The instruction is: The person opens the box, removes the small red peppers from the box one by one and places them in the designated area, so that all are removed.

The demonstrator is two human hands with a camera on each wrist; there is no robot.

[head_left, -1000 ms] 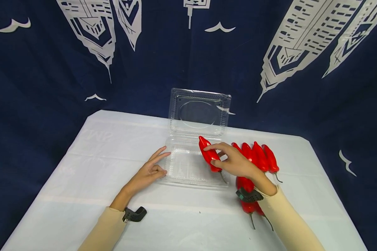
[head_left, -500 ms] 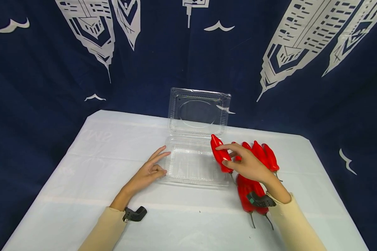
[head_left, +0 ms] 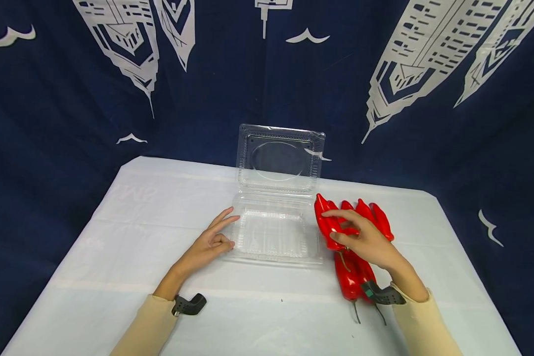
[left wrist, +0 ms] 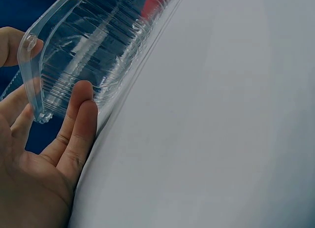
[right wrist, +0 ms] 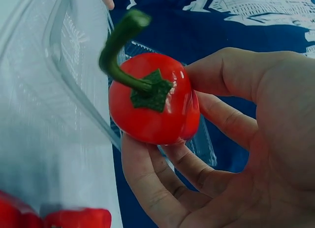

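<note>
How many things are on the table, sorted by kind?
Red peppers: 7, counting the red pepper held in the right hand; some overlap
Clear clamshell container: 1, open
Total: 8

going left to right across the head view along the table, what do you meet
left hand → clear clamshell container → held red pepper → right hand

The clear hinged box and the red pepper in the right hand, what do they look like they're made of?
The clamshell box looks like thin clear plastic: see-through, ribbed, glinting along its rim. The red pepper in the right hand is smooth and very glossy with an even colour and a neat green stem; it may be a plastic replica, though a real one cannot be ruled out.
</note>
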